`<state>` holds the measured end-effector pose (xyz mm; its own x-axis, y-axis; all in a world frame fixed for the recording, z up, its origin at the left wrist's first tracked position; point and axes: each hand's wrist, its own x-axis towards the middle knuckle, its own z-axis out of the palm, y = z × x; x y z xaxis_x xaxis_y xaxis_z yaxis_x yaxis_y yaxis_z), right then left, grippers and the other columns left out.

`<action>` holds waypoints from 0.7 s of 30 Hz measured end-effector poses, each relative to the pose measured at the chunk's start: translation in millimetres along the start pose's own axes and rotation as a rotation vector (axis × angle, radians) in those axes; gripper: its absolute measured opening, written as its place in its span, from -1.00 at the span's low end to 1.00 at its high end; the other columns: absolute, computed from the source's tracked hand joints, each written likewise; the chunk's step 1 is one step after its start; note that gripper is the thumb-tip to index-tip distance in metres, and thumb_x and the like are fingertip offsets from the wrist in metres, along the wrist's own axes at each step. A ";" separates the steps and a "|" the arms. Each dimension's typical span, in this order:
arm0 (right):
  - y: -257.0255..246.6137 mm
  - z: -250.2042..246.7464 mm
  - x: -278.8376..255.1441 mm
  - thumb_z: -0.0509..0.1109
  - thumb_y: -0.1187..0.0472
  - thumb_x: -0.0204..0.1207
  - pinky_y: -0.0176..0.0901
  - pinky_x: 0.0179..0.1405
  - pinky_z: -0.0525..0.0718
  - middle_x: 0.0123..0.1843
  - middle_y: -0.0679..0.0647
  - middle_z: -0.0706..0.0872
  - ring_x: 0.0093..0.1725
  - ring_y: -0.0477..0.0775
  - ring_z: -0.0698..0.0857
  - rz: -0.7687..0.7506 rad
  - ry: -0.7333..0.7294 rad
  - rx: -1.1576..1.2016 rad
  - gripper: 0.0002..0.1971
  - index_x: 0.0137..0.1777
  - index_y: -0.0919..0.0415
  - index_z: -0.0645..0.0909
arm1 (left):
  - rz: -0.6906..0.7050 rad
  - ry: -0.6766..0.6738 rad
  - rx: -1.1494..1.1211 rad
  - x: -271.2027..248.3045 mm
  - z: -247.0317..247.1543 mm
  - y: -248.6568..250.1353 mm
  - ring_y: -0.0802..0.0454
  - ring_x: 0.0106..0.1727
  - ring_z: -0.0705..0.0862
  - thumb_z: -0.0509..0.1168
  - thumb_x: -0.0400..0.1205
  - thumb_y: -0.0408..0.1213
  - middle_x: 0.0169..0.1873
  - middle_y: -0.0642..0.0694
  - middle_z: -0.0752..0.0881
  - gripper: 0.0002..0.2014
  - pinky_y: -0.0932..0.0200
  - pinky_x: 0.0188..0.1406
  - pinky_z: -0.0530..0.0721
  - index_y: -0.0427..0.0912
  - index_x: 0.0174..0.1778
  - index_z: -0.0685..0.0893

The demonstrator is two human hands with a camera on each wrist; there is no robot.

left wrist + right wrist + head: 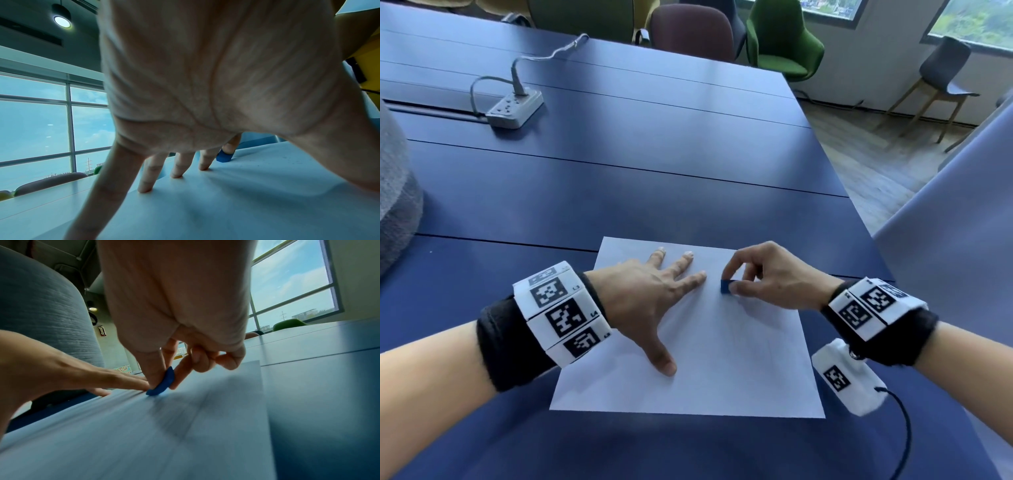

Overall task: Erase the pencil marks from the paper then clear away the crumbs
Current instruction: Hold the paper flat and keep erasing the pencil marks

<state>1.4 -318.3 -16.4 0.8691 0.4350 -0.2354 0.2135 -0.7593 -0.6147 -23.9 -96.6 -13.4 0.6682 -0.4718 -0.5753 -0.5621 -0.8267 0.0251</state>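
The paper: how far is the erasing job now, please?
Done: the paper looks mostly white; only faint lines remain near its middle. In hand: the left hand presses the sheet flat, and the right hand pinches the blue eraser down on its far part. Left: finishing the faint marks and clearing the small dark crumbs, which lie on the sheet.

Head camera looks forward and down over the blue table [619, 164], moderately near. Each wrist camera sits low, close under its palm, facing along the fingers. All three views share the paper [722, 359] and blue eraser [726, 286].
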 end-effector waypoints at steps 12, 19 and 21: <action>2.4 3.5 -10.2 0.51 0.19 0.46 -0.39 -0.39 0.40 -0.44 -0.10 0.63 -0.52 -0.21 0.46 -0.017 -0.067 0.045 -0.92 -0.12 -0.02 0.77 | 0.003 0.005 -0.012 0.1 -0.6 0.6 -0.22 0.70 -0.26 0.48 0.22 0.43 0.68 0.01 -0.38 0.35 -0.15 0.52 0.32 0.16 0.67 -0.35; -0.6 0.9 -6.8 0.52 0.17 0.45 -0.42 -0.49 0.41 -0.40 -0.05 0.65 -0.52 -0.20 0.46 -0.020 -0.047 0.039 -0.94 -0.12 0.00 0.78 | 0.008 0.016 0.001 0.6 0.6 0.5 -0.25 0.70 -0.24 0.47 0.22 0.44 0.68 0.00 -0.37 0.35 -0.13 0.51 0.35 0.18 0.67 -0.35; 1.3 4.8 -11.9 0.52 0.18 0.45 -0.40 -0.44 0.43 -0.38 -0.03 0.65 -0.48 -0.20 0.46 -0.028 -0.054 0.063 -0.94 -0.12 0.01 0.78 | 0.012 0.022 0.005 1.1 0.8 0.3 -0.25 0.70 -0.23 0.47 0.21 0.45 0.68 -0.01 -0.35 0.34 -0.14 0.49 0.36 0.19 0.67 -0.35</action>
<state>-10.8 -322.2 -18.0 0.8377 0.4825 -0.2560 0.2081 -0.7152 -0.6672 -23.7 -97.1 -14.7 0.6717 -0.4888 -0.5567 -0.5726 -0.8193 0.0284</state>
